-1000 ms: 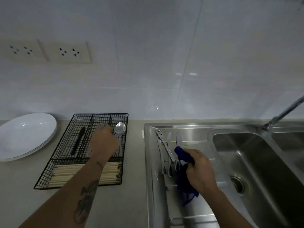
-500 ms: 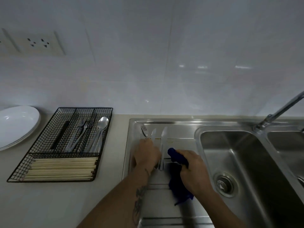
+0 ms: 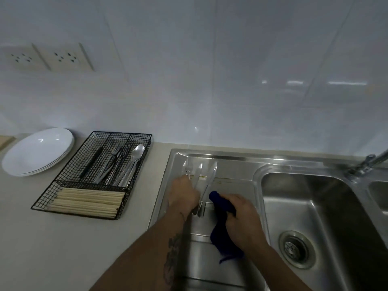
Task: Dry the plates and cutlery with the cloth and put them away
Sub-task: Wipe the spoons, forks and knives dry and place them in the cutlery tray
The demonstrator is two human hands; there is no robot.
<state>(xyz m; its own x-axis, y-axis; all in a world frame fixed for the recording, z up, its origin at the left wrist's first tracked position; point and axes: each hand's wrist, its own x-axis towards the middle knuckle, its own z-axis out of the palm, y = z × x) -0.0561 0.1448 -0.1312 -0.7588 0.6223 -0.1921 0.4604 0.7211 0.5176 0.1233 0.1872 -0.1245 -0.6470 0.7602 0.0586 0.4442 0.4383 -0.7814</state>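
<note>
On the steel drainboard (image 3: 231, 185) left of the sink basin (image 3: 315, 206), seen from the head camera, three pieces of cutlery lie side by side with their heads toward the wall: a fork (image 3: 187, 169), a second piece (image 3: 198, 172) too blurred to name, and a knife (image 3: 211, 174). The left hand (image 3: 182, 195) is down over the handle of the fork, fingers curled; whether they have closed round the handle I cannot tell, since the back of the hand hides them. The right hand (image 3: 243, 219) grips a dark blue cloth (image 3: 222, 225) just beside the knife handle; one bunched end sticks out above the fist and the rest hangs below it onto the drainboard.

Well to the left on the beige counter (image 3: 63, 248) sits a black wire cutlery tray (image 3: 90, 179). Its far compartments hold a black-handled utensil (image 3: 91, 162), some forks (image 3: 114, 162) and spoons (image 3: 134, 159); the near compartment holds wooden chopsticks (image 3: 88, 201) laid crosswise. Just beside the tray's far left corner is a stack of white plates (image 3: 37, 151). A tap (image 3: 367, 164) stands at the far right, and two wall sockets (image 3: 63, 57) sit in the white tiled wall above the plates.
</note>
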